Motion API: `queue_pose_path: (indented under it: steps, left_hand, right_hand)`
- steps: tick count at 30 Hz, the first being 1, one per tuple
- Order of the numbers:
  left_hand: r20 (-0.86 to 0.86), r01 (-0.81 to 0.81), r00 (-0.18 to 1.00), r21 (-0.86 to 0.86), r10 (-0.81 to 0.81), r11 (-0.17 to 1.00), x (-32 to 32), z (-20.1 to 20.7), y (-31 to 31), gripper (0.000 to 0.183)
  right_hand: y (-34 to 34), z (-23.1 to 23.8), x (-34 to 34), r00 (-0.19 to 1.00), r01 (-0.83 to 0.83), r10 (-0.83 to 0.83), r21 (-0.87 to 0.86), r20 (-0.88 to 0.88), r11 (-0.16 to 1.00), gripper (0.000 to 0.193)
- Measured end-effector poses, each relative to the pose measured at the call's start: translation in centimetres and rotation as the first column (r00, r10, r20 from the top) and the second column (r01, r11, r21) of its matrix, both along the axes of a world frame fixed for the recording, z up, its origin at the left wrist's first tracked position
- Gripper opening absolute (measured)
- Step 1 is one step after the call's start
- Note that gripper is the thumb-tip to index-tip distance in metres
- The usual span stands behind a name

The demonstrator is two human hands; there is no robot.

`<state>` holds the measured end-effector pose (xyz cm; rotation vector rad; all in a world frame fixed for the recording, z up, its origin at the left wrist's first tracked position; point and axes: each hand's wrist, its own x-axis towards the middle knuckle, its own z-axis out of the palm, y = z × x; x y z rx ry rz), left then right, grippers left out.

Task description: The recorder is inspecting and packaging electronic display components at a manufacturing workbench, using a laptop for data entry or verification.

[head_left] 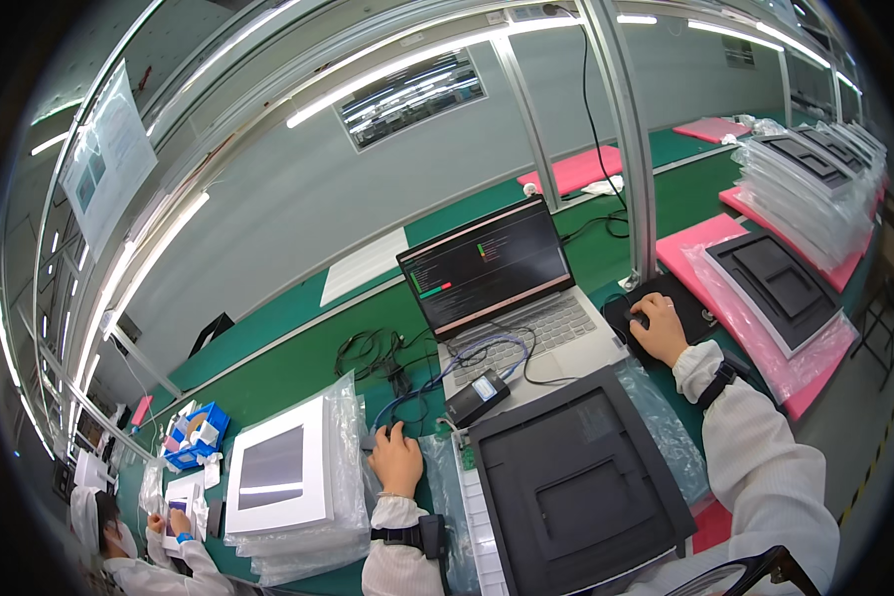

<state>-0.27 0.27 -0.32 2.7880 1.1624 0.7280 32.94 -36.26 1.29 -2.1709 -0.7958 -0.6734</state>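
Note:
My left hand (395, 463) is closed, its fingers curled at the end of a dark blue cable (397, 400); the fingers partly hide the grip. It sits between a stack of white-framed panels (316, 465) and a large black panel with a recessed rectangle (576, 477). My right hand (658, 328) curls over a dark computer mouse, mostly hidden under it, on a black mouse pad (702, 316). Between the hands stands an open laptop (487, 268) with a dark screen of text. A small black box (478, 398) with a lit display rests against its near edge.
Coiled black cables (368, 353) lie left of the laptop. A metal post (621, 139) rises behind the mouse pad. At right, another black panel (773, 288) rests on pink foam (685, 243), with bagged panels (800, 194) stacked beyond. Farther left, a co-worker (119, 541) works near a blue bin (197, 437).

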Motion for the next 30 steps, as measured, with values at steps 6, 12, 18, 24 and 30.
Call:
queue_pose_path:
  steps: [6,12,18,24,30]
  left_hand:
    - [0.022,0.02,1.0,0.033,-0.02,0.999,0.06,-0.65,0.31,0.036]
    - [0.028,0.027,0.999,0.04,-0.028,0.999,0.08,-0.46,0.61,0.036]
    - [0.003,0.021,1.0,0.016,-0.021,1.0,-0.1,-0.39,0.72,0.036]
    - [-0.006,0.011,1.0,-0.004,-0.011,1.0,0.11,-0.08,0.3,0.036]
    - [-0.014,0.009,1.0,0.008,-0.009,1.0,-0.04,-0.38,0.54,0.036]
  right_hand:
    - [-0.06,0.07,-0.11,0.999,0.035,-0.035,-0.001,0.018,0.999,0.021]
    - [0.05,-0.07,0.2,0.997,0.055,-0.055,-0.002,0.048,0.998,0.021]
    - [0.35,0.11,-0.08,0.997,0.058,-0.058,0.003,0.049,0.998,0.02]
    - [0.07,0.13,-0.02,0.998,0.045,-0.045,0.001,0.036,0.999,0.02]
    - [0.1,0.02,0.26,0.999,0.047,-0.047,-0.02,0.001,0.999,0.021]
